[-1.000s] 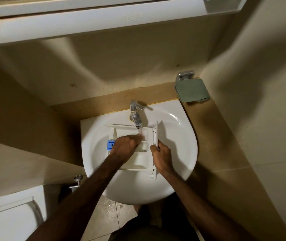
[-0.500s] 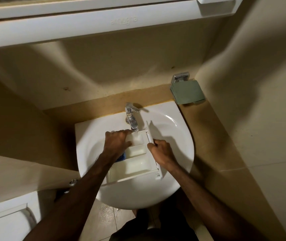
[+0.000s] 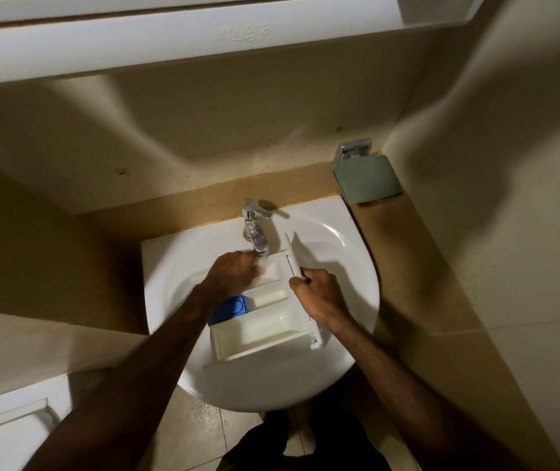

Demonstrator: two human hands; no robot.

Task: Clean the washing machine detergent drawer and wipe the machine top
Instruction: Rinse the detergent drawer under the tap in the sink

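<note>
Drawer (image 3: 265, 329) lies in the basin (image 3: 346, 266), white plastic, tilted across the bowl, near end toward the person, far end under the tap (image 3: 255, 229). Compartments face up; nearest one is long and bare, a second sits behind it. Blue insert (image 3: 229, 309) sits at the drawer's left side, partly under the left forearm. Front panel (image 3: 292, 254), a narrow white strip, stands along the drawer's right edge and pokes up past the far corner. Right hand (image 3: 319, 297) grips the drawer at that right edge, fingers curled round the panel. Left hand (image 3: 234, 271) is inside the far compartment just below the spout, back of the hand up, fingers bent down into the drawer; fingertips are blurred, so whether they hold anything cannot be told. Water at the spout is faint, hard to make out. Basin is white, rounded, set against a tan ledge (image 3: 305, 192) at the wall. Chrome holder (image 3: 353, 149) with a grey-green block (image 3: 367, 180) sits at the right rear corner, well apart from the drawer. White cabinet (image 3: 136, 42) overhangs above. White toilet (image 3: 3, 426) at lower left. Tiled floor (image 3: 204, 433) below the basin.
</note>
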